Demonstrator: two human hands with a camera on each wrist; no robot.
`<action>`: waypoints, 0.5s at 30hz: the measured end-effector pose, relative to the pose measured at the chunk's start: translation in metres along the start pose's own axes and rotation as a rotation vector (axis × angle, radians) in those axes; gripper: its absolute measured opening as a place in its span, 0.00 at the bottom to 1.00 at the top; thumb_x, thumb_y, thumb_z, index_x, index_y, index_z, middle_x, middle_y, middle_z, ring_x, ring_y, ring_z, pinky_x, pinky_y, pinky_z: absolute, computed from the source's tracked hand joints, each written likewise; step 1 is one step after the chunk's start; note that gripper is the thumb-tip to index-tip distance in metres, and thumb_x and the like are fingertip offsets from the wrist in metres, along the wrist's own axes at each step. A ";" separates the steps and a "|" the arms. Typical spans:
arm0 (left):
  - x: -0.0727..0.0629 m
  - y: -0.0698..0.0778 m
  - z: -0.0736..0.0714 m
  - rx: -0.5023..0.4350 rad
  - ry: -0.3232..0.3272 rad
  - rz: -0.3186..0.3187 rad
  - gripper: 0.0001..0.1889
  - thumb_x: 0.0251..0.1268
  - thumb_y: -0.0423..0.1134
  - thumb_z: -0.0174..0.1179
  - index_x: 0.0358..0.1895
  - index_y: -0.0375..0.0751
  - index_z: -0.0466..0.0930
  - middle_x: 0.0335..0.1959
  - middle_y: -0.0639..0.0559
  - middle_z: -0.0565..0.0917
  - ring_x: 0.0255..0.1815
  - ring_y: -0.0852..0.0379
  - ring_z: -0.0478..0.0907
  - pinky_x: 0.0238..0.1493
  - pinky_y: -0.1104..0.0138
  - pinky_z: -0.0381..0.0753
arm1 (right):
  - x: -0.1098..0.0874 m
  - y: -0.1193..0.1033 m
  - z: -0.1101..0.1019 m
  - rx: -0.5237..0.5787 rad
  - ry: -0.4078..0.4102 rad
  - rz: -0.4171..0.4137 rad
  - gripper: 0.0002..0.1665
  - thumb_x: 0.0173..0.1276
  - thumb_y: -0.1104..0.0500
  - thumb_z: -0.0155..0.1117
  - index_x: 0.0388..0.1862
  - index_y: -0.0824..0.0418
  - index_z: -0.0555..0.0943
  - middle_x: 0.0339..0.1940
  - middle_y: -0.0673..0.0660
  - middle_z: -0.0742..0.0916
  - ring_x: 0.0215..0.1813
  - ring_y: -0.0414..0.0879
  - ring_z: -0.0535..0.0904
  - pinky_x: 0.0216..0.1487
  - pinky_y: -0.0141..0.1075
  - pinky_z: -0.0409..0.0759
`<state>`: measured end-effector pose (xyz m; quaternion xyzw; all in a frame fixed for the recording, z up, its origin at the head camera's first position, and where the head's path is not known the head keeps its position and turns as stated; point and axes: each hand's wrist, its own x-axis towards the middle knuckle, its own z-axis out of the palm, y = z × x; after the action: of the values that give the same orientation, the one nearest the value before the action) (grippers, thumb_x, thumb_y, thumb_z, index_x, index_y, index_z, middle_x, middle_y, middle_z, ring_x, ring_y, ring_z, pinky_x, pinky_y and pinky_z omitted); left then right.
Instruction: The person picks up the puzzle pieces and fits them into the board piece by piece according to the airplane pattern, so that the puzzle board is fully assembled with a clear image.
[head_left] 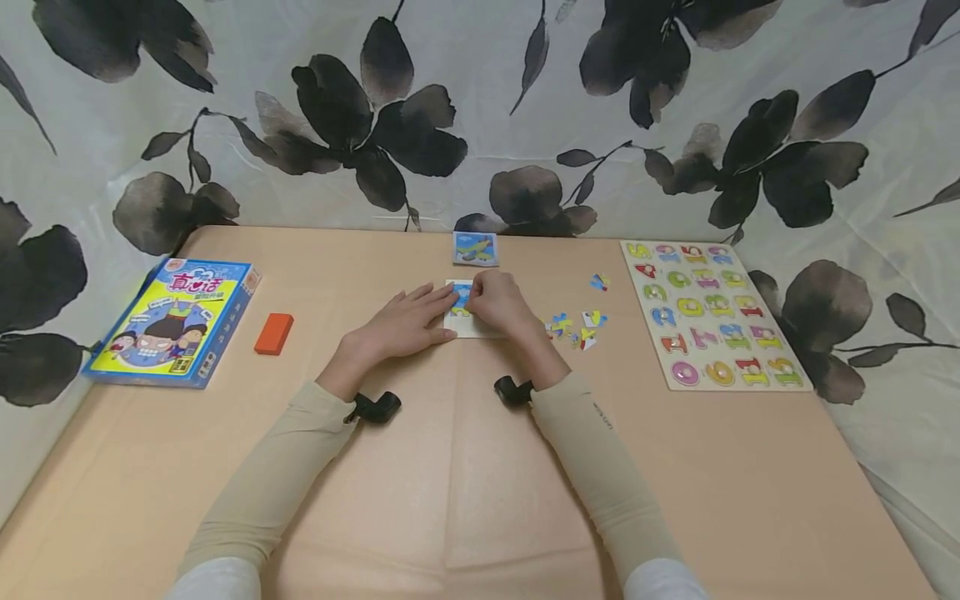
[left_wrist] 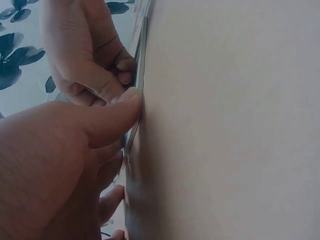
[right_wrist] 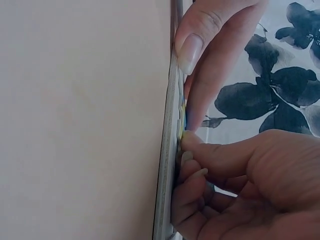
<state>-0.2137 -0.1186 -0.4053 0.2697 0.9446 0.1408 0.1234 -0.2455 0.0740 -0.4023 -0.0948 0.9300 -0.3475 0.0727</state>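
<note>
A small white-bordered puzzle board (head_left: 471,327) with blue and yellow pieces on it lies flat before me, partly covered by both hands. My left hand (head_left: 408,323) rests over its left side with fingers extended, the thumb touching the near edge. Over the right side, my right hand (head_left: 501,302) has its fingers curled, and thumb and fingertips pinch a small puzzle piece (right_wrist: 183,117) against the board, mostly hidden by the fingers. Just beyond stands a small picture card (head_left: 476,248) showing a yellow shape on blue. Loose puzzle pieces (head_left: 588,320) lie to the right of my right hand.
At the left is a blue and yellow box (head_left: 171,321), with an orange block (head_left: 273,333) beside it. A sheet of colorful letter-like shapes (head_left: 712,317) lies at the right. Behind the table's far edge hangs a flowered cloth (head_left: 517,125).
</note>
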 end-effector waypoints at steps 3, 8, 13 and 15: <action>-0.001 0.000 0.000 0.002 -0.009 -0.006 0.37 0.75 0.60 0.48 0.80 0.51 0.50 0.83 0.55 0.50 0.84 0.44 0.43 0.79 0.39 0.44 | 0.000 0.001 -0.001 0.013 -0.031 -0.007 0.08 0.63 0.65 0.65 0.24 0.61 0.79 0.24 0.54 0.80 0.32 0.47 0.74 0.30 0.32 0.68; 0.000 -0.002 0.001 0.008 -0.017 -0.018 0.38 0.74 0.61 0.48 0.80 0.51 0.50 0.83 0.55 0.50 0.84 0.44 0.43 0.79 0.39 0.44 | 0.000 0.002 -0.005 0.041 -0.095 -0.006 0.04 0.61 0.67 0.67 0.28 0.61 0.80 0.27 0.55 0.80 0.33 0.47 0.74 0.31 0.32 0.69; 0.001 -0.001 0.000 0.019 -0.020 -0.017 0.38 0.74 0.62 0.48 0.80 0.51 0.49 0.83 0.55 0.49 0.84 0.44 0.42 0.79 0.40 0.44 | 0.000 0.002 -0.008 0.030 -0.116 -0.005 0.05 0.59 0.66 0.69 0.29 0.61 0.80 0.28 0.55 0.80 0.33 0.47 0.74 0.31 0.32 0.69; 0.001 -0.001 0.000 0.025 -0.020 -0.017 0.38 0.74 0.62 0.48 0.80 0.52 0.49 0.83 0.55 0.49 0.84 0.45 0.42 0.79 0.39 0.44 | 0.000 0.002 -0.008 0.021 -0.116 -0.009 0.05 0.59 0.66 0.70 0.29 0.61 0.80 0.28 0.55 0.80 0.33 0.47 0.74 0.31 0.32 0.69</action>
<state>-0.2149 -0.1186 -0.4057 0.2645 0.9473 0.1251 0.1305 -0.2474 0.0808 -0.3972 -0.1181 0.9202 -0.3514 0.1257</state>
